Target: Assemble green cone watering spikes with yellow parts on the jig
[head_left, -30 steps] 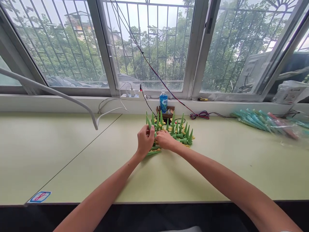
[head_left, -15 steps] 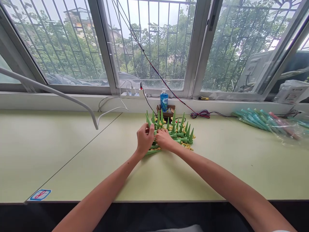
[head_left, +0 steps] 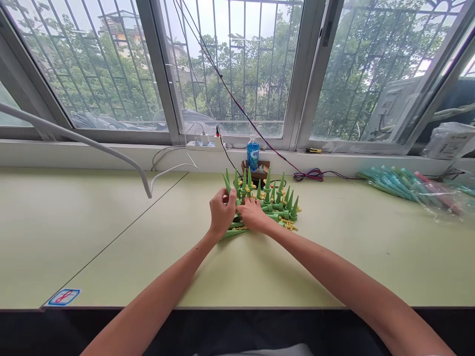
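Observation:
My left hand (head_left: 221, 210) is closed around a green watering spike (head_left: 227, 182), whose pointed tip sticks up above the fingers. Close beside it, my right hand (head_left: 253, 213) has its fingers bent and pressed together at the lower end of the held spike. What those fingers grip is too small and partly hidden to tell. Around both hands lies a group of green plastic spikes (head_left: 294, 209), some standing point up and others lying flat. Small yellow valve pieces (head_left: 290, 225) are scattered among them.
Behind the spikes are a blue bottle (head_left: 253, 154) and a cardboard box (head_left: 264, 168). A white cable (head_left: 122, 155) hangs over the table's left side. Coiled wires (head_left: 311, 174) and bagged blue-green tubes (head_left: 389, 183) lie at the back right. A power strip (head_left: 200, 145) sits by the window.
Both hands stay in almost the same place, with only a slight shift of the fingers at the held spike. The pile looks the same.

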